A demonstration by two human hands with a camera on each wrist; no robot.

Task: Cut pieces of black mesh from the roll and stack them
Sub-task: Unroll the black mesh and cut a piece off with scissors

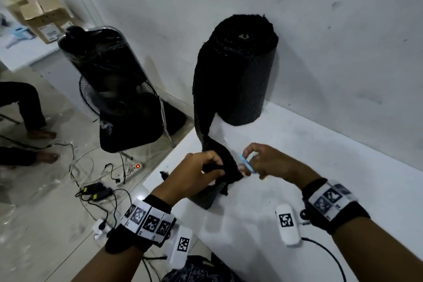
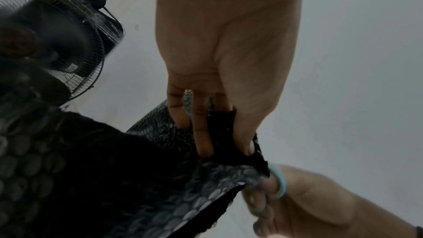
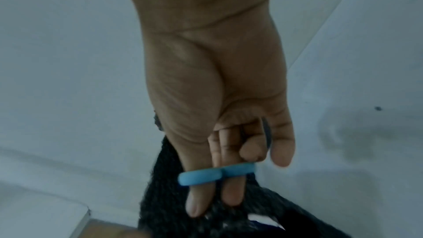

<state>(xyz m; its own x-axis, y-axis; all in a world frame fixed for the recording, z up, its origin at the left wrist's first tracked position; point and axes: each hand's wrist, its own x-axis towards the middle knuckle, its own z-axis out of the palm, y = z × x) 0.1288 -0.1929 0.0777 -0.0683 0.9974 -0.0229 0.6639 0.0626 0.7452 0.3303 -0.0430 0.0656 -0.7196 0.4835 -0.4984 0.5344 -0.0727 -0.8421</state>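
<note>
A tall roll of black mesh [image 1: 238, 71] stands upright on the white table [image 1: 320, 158] against the wall. A strip of mesh [image 1: 203, 126] trails from it down to my hands. My left hand [image 1: 203, 167] pinches the bunched end of that mesh strip [image 2: 223, 133] between thumb and fingers. My right hand [image 1: 256, 162] holds blue-handled scissors [image 1: 247, 163], thumb and fingers through the blue loops [image 3: 217, 174], right beside the mesh. The blades are hidden behind the mesh. A dark piece of mesh [image 1: 210, 194] lies on the table under my left hand.
A black chair [image 1: 114, 89] with a fan behind it stands on the floor to the left of the table. Cables and a power strip [image 1: 135, 168] lie on the floor. Another person's legs [image 1: 27, 107] are at far left. Cardboard boxes [image 1: 39, 16] sit at the back left.
</note>
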